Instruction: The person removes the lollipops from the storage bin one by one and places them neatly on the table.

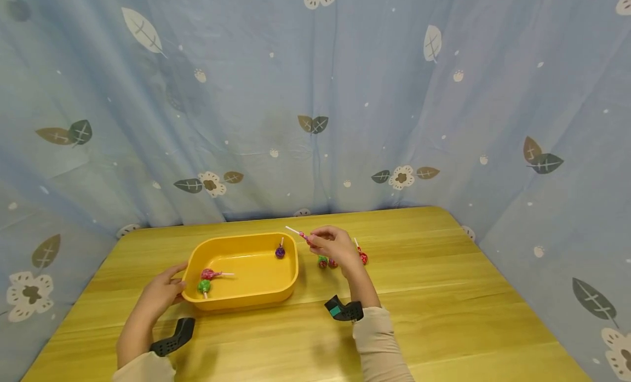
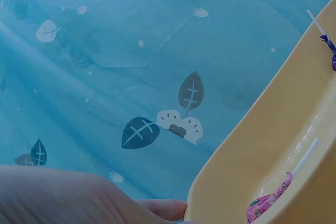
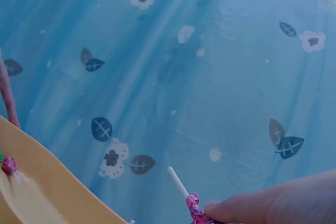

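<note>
My right hand [image 1: 336,247] pinches a pink-wrapped lollipop [image 1: 304,237] by its wrapped end, just beyond the right rim of a yellow plastic bin [image 1: 246,302]. Its white stick points up and left; in the right wrist view, the thumb or a finger presses the pink wrapper [image 3: 195,212]. Against the bin's left outer wall rests my left hand [image 1: 159,294], fingers fairly straight. Inside the bin lie a pink lollipop [image 1: 210,274], a green lollipop [image 1: 204,286] and a purple lollipop [image 1: 280,252].
Beside and partly behind the right hand lie a green lollipop [image 1: 322,261], a pinkish lollipop [image 1: 333,263] and a red lollipop [image 1: 363,258]. The wood-grain table [image 1: 453,294] ends at a blue patterned curtain [image 1: 374,97]. Each wrist wears a black device [image 1: 344,309].
</note>
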Demonstrator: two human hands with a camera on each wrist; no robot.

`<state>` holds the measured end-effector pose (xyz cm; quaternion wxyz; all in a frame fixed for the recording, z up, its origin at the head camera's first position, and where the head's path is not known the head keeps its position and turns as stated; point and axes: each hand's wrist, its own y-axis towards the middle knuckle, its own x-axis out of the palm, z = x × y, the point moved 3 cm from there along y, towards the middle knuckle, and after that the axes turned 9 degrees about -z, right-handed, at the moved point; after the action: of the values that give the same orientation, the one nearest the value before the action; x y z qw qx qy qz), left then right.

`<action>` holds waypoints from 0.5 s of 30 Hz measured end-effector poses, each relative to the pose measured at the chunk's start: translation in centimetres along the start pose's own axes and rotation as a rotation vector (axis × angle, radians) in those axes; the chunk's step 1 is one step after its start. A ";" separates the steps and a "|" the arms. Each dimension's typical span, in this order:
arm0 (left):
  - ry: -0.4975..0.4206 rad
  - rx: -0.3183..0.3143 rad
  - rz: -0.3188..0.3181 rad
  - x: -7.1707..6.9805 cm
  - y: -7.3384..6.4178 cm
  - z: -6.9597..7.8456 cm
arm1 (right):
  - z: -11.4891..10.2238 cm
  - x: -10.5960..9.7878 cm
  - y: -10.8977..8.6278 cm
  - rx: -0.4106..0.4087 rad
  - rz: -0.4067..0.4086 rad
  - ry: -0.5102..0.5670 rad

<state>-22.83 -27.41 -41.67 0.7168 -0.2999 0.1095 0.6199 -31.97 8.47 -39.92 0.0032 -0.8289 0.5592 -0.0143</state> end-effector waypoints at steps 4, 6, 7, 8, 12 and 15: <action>0.002 0.003 -0.001 -0.1 -0.1 0.0 | 0.3 -0.7 0.0 0.025 0.032 0.000; 0.002 0.002 -0.001 -0.1 -0.1 -0.1 | 0.4 -1.1 0.0 0.038 0.050 -0.011; 0.003 0.002 -0.001 -0.1 0.0 -0.1 | 0.5 -1.3 0.1 0.045 0.058 -0.004; 0.003 0.002 0.000 -0.1 0.0 -0.2 | 0.6 -1.5 0.1 0.051 0.068 0.003; 0.005 0.006 0.006 -0.1 0.1 -0.3 | 0.9 -2.7 0.1 0.064 0.107 0.031; 0.002 0.008 0.009 -0.1 0.2 -0.4 | 1.0 -3.4 0.0 0.076 0.127 0.048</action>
<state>-22.95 -27.73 -42.02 0.7151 -0.2974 0.1140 0.6223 -33.27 11.63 -40.97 0.0222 -0.7903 0.6098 -0.0552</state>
